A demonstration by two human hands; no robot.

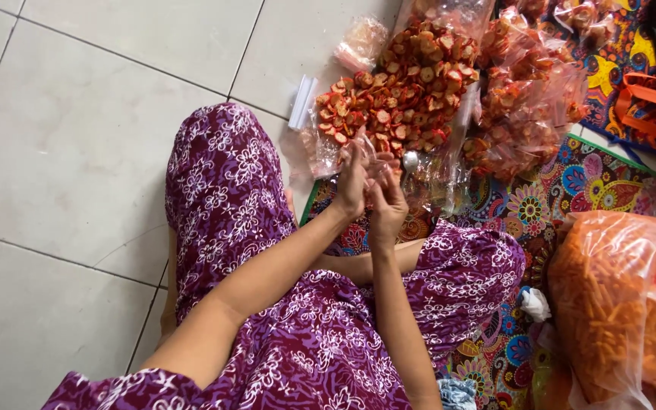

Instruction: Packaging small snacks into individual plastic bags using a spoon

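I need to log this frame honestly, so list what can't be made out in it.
- Head view: what the left hand and right hand hold; the fingers overlap and the clear plastic bag is see-through and blurred.
- Head view: the big bag of orange sticks is cut off by the right and bottom edges.
- Head view: the packed snack bags run off the top edge.

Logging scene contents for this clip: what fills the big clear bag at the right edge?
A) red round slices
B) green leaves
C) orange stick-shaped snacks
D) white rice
C: the large clear bag at the right holds thin orange sticks; the red round slices lie piled above the hands.
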